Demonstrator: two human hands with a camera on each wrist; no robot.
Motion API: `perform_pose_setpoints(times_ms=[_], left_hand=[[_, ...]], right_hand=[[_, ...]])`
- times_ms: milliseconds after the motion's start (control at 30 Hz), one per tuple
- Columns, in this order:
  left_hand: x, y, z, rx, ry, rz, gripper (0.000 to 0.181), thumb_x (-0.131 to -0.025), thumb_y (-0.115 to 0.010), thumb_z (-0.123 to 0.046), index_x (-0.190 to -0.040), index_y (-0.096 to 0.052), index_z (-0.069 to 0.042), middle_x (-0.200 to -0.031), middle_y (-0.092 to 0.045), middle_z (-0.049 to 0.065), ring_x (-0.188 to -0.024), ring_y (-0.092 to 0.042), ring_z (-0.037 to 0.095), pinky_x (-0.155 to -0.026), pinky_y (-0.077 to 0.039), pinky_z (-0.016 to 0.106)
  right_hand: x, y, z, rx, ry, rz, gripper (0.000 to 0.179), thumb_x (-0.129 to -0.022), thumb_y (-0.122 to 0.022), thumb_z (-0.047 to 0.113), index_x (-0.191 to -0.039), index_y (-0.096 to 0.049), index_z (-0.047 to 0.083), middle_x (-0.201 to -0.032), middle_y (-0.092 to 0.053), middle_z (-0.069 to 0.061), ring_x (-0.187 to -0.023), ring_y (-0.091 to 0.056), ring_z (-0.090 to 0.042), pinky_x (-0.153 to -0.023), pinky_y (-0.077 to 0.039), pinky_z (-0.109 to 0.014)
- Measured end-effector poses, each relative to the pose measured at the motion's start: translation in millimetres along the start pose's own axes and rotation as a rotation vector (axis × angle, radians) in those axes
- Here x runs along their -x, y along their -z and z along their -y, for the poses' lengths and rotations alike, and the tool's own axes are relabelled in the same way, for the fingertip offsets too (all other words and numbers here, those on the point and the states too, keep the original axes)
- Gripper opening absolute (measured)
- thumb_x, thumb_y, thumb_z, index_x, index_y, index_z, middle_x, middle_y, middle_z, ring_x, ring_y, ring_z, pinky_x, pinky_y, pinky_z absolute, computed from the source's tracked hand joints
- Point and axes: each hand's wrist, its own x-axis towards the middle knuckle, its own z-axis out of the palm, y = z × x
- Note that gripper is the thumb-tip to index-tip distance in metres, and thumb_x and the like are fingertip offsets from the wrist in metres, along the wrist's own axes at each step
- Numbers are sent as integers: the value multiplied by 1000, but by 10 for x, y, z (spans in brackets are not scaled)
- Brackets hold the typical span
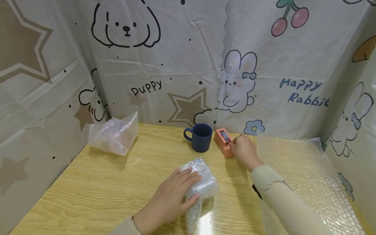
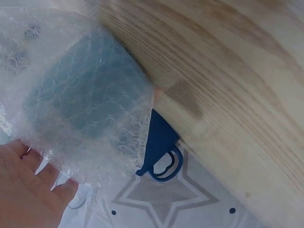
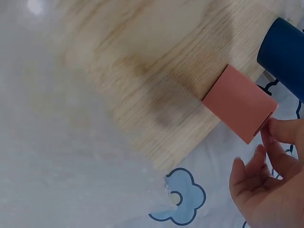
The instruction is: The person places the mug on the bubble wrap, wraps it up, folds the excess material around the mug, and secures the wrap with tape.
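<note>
My left hand point(image 1: 171, 194) rests on a bubble-wrapped bundle point(image 1: 207, 182), fingers spread over its top and thumb along the near side. A pale blue shape shows through the wrap point(image 2: 90, 80) in the left wrist view. At the back of the table, my right hand point(image 1: 244, 151) is at the front end of an orange tape dispenser point(image 1: 228, 152). Its thumb and forefinger pinch together at the cutting edge, where the tape's end is too small to make out. The tape roll point(image 1: 225, 136) sits in the dispenser. Beside it stands a dark blue mug point(image 1: 201, 140), handle to the left.
A puffy bubble-wrapped package point(image 1: 114, 135) lies at the back left. A flat bubble wrap sheet point(image 1: 305, 169) covers the table's right side, under my right forearm. Printed cloth point(image 1: 182, 65) hangs behind and on both sides of the wooden table point(image 1: 102, 192).
</note>
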Motion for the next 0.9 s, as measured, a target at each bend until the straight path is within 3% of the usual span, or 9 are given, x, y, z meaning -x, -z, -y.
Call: perform_pose_setpoints(times_ms=[267, 467, 567, 667, 767, 833, 900], left_hand=[[0, -2, -1, 6, 4, 11, 49, -100, -53, -47, -142, -53, -22, -146, -50, -6, -143, -35, 17, -119, -22, 43], [4, -8, 5, 1, 2, -4, 48, -99, -54, -47, -141, -54, -22, -145, -51, -5, -142, -35, 17, -119, -23, 42], [11, -10, 4, 1, 0, -12, 48, -99, -54, -47, -140, -54, -22, -145, -51, -5, -142, -36, 17, -119, -24, 43], [15, -16, 1, 5, -4, -21, 48, -99, -54, -47, -140, -55, -22, -144, -52, -5, -141, -37, 17, -118, -24, 43], [14, -27, 6, -2, -16, -44, 48, -99, -55, -46, -139, -55, -22, -144, -52, -4, -141, -38, 18, -118, -26, 44], [13, -34, 11, -8, -20, -56, 48, -98, -56, -47, -139, -56, -21, -144, -53, -4, -140, -39, 19, -117, -27, 45], [14, -37, 13, -13, -20, -61, 49, -98, -56, -47, -139, -55, -21, -144, -52, -3, -140, -39, 19, -117, -27, 46]], right_hand=[[0, -28, 14, -217, -164, 59, 27, -100, -58, 19, -88, -70, -2, -74, -59, -7, -64, -51, -18, -52, -39, -26], [-34, 27, -1, -237, -145, 66, 45, -102, -54, 23, -60, -53, 7, -54, -37, 2, -51, -34, -13, -48, -26, -25], [-28, 44, -10, -256, -152, 89, 50, -102, -54, 25, -55, -43, 11, -51, -31, 4, -49, -30, -12, -47, -24, -25], [1, 49, -28, -283, -165, 83, 44, -101, -54, 23, -60, -51, 8, -56, -43, 1, -54, -37, -14, -50, -28, -25], [42, 59, -52, -337, -175, 61, 31, -98, -53, 20, -76, -64, 1, -77, -64, -8, -66, -52, -19, -55, -35, -27], [71, 59, -78, -378, -172, 49, 27, -96, -53, 19, -89, -68, -2, -95, -70, -14, -79, -59, -23, -58, -38, -29], [103, 56, -108, -399, -147, 50, 28, -98, -52, 20, -95, -67, -4, -102, -70, -17, -90, -63, -27, -62, -40, -30]])
